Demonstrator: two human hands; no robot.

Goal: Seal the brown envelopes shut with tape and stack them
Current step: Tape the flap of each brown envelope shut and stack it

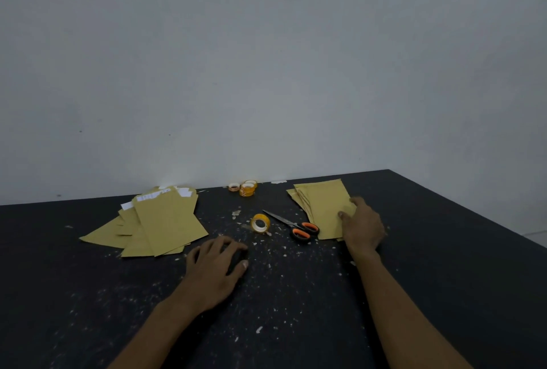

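a dark table (296, 294) flecked with pale scraps stands against a grey wall (266, 57). toward its far left lies a loose, fanned pile of brown envelopes (165, 220), overlapping at different angles, with white paper showing at their far ends. toward the far right lies a neater stack of brown envelopes (321, 205), its edges nearly aligned, long sides running from the near side toward the far edge.

the right hand (362, 226) rests on the near right corner of that stack, palm down, thumb and forefinger spread flat on the top envelope. it presses rather than grips; nothing is curled around the paper. the left hand (216, 262) sits on the bare table just off the near right corner of the fanned pile, fingers loosely bent with the tips on the table, thumb out to the side, holding nothing.

between the two piles, a roll of yellowish tape (262, 217) stands tilted on its edge, its hole facing the camera. just right of it lie closed scissors (299, 228) with orange and black handles, blades pointing toward the far left, handles touching or almost touching the near left edge of the right stack. at the far edge, by the wall, sits a short stack of tape rolls (248, 188) with a smaller roll (233, 187) beside it on the left.
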